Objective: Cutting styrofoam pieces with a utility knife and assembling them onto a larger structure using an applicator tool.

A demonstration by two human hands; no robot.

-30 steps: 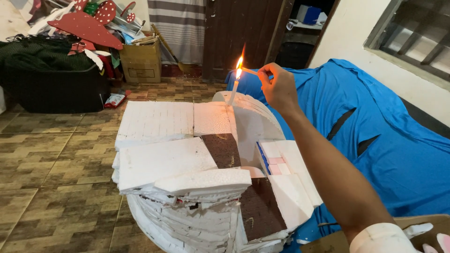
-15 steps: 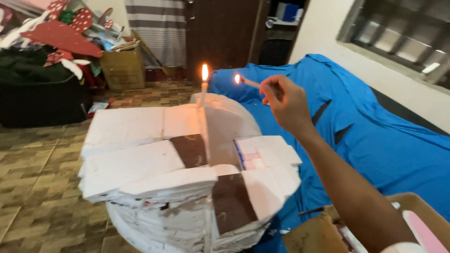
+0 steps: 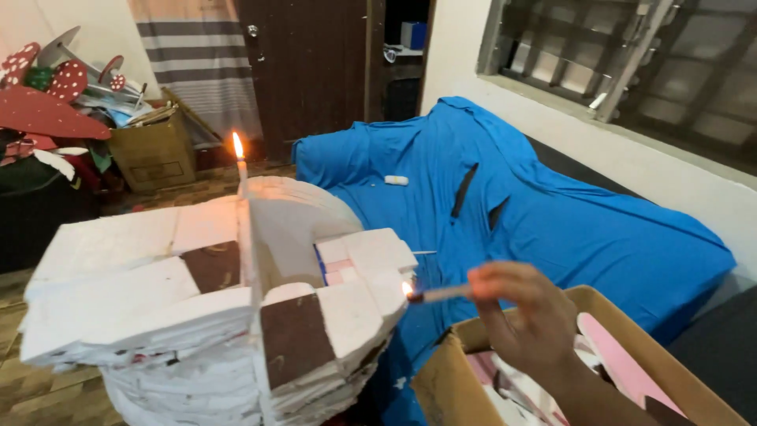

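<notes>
My right hand (image 3: 524, 315) pinches a burning matchstick (image 3: 441, 294) at the lower right, its small flame just off the edge of a white foam stack (image 3: 213, 315). A thin white candle (image 3: 241, 175) stands upright on top of that stack, lit with a tall flame. The stack is made of white foam slabs and round discs with two dark brown patches. My left hand is out of view.
An open cardboard box (image 3: 449, 379) holding pink and white pieces sits under my hand. A sofa draped in blue cloth (image 3: 536, 205) fills the right. A dark door (image 3: 311, 71), another cardboard box (image 3: 154, 154) and red spotted cut-outs (image 3: 47, 95) stand behind.
My right hand has pulled the burning match away from the candle and down toward the cardboard box. The candle now burns on its own. The camera has shifted right.
</notes>
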